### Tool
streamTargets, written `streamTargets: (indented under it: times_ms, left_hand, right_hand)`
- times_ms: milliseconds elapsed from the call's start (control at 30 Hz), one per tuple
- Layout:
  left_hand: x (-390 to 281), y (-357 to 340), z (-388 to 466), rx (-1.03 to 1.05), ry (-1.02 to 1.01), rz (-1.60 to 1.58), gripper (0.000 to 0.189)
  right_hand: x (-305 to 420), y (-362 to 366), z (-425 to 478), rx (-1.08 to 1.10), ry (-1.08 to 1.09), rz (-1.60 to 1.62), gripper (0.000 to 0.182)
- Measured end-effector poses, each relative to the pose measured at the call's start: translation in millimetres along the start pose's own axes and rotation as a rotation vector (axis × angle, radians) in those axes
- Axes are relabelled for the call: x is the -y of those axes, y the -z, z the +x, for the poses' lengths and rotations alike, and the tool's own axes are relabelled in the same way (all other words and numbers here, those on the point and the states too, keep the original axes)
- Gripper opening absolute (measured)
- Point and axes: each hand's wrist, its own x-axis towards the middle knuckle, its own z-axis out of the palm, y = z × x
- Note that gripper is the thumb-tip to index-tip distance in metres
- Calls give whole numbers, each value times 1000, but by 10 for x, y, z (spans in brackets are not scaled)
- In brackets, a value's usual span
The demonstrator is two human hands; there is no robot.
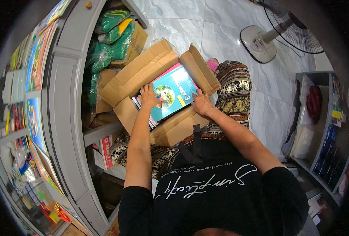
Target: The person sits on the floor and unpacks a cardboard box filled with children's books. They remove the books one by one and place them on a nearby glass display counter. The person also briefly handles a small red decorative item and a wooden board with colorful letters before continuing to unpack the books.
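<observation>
An opened cardboard box (133,79) sits before me, its flaps folded outward. Inside lies a teal textbook (174,85) with a round picture on its cover, face up over a pink-edged book (166,72). More books (152,122) show their edges along the box's left side. My left hand (149,97) grips the textbook's left edge, thumb over the cover and fingers near the box wall. At the opposite edge, my right hand (202,103) holds the lower right corner. The fingertips of both hands are partly hidden at the book's edges.
A grey shelf unit (66,79) with books stands at left, plastic-wrapped green goods (115,38) and cartons in its lower bay. A standing fan (258,42) is on the marbled tile floor (221,20). At right is another grey shelf (316,124). My crossed legs (233,97) border the box.
</observation>
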Motion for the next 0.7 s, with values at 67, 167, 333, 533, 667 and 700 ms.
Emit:
streamTargets:
  times_ms: [67, 167, 333, 533, 667, 700]
  left_hand:
    - [134, -112, 48, -81, -32, 17, 110]
    - [77, -36, 52, -63, -16, 9, 110]
    - [32, 64, 118, -64, -9, 126, 104]
    - [17, 132, 2, -3, 23, -66, 83]
    - [477, 149, 19, 29, -160, -265, 61]
    - [666, 3, -16, -131, -229, -192, 55]
  right_hand:
    - [20, 9, -5, 3, -5, 12, 34]
    - [15, 17, -6, 5, -38, 26, 33]
    - [-31, -29, 11, 18, -66, 108, 29]
    - [-68, -9, 16, 11, -11, 79, 26]
    - [-64, -119, -23, 7, -1, 102, 39]
    - [60, -9, -21, 92, -11, 116, 40]
